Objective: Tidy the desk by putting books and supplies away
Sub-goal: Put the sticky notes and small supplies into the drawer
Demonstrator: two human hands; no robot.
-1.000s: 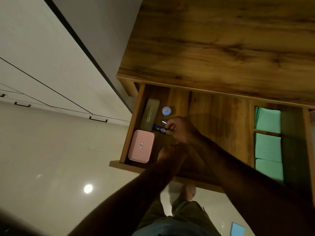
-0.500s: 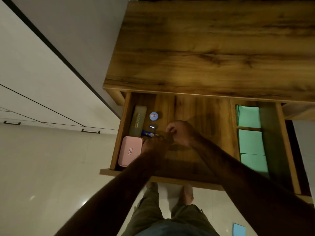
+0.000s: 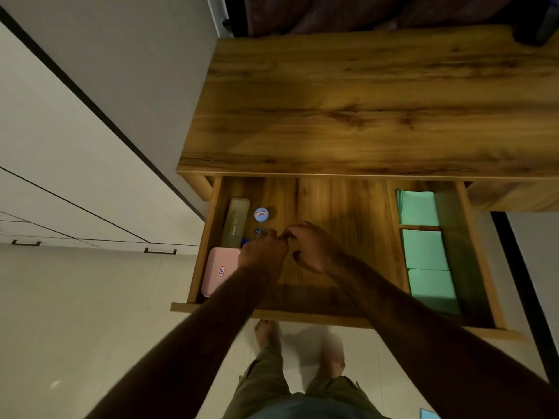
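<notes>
The wooden desk's drawer (image 3: 273,311) is pulled out, and both my hands are inside it. My left hand (image 3: 261,257) is curled over a blue pen (image 3: 245,241), of which only a bit shows at the knuckles; whether it grips the pen is hidden. My right hand (image 3: 311,247) is beside it, fingers curled, thumb and forefinger pinched near the left hand, with nothing visible in them. At the drawer's left lie an olive pencil case (image 3: 234,222), a small round blue-lidded container (image 3: 261,214) and a pink box (image 3: 219,272).
The drawer's right compartments hold green pads (image 3: 425,249). The desk top (image 3: 363,110) lies beyond the drawer, with a dark object (image 3: 538,28) at its far right corner. White cabinets with black handles (image 3: 160,251) stand to the left. My bare feet (image 3: 266,331) are below the drawer front.
My right hand let go of the blue pen, which now lies in the drawer. My left hand moved forward over it. The view shifted back, showing more of the desk top.
</notes>
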